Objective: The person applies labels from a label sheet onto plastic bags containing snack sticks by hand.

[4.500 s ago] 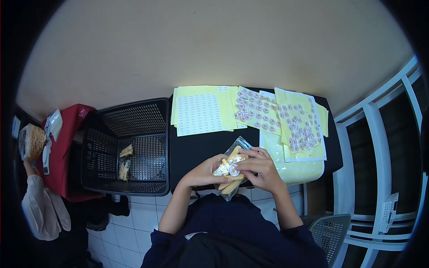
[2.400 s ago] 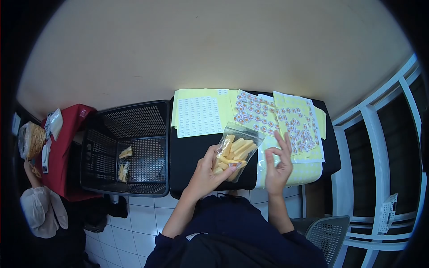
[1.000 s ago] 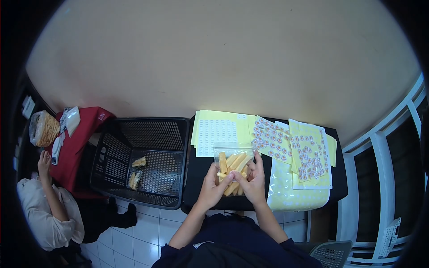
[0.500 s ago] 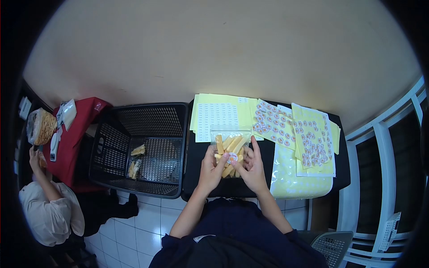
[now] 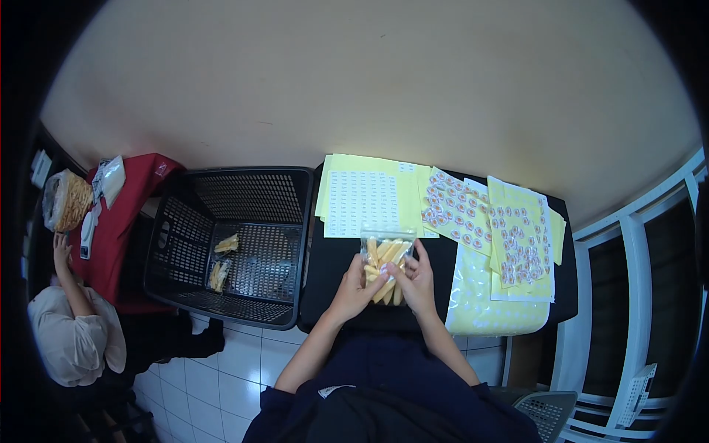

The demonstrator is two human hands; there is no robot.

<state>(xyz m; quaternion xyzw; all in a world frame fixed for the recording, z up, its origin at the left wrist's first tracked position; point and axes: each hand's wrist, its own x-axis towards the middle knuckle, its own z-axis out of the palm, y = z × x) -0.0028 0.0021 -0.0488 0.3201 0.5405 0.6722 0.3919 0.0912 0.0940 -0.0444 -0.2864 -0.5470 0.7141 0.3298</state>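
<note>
Between my hands I hold a clear zip bag (image 5: 389,251) of pale yellow stick-shaped snacks, its zip edge pointing away from me. My left hand (image 5: 352,290) grips the bag's left side, and my right hand (image 5: 416,288) grips the right side. Both thumbs press on the front of the bag over a small round sticker, which they mostly cover. Beyond the bag lies a sheet of small printed labels (image 5: 362,199). Sheets of round stickers (image 5: 452,203) spread to the right, with another sticker sheet (image 5: 521,229) on top.
A black plastic basket (image 5: 221,308) stands left, holding two small snack bags (image 5: 218,275). Farther left, a red-covered table (image 5: 133,214) carries a big snack bag (image 5: 70,201) and a white device (image 5: 89,232). A person in a light shirt (image 5: 77,336) sits there. Yellow sheeting (image 5: 491,314) overhangs the black table's front.
The bag has shifted slightly right and tilted, its top now nearer me. My thumbs have come closer together, hiding more of the sticker. The other person's hand has moved slightly up.
</note>
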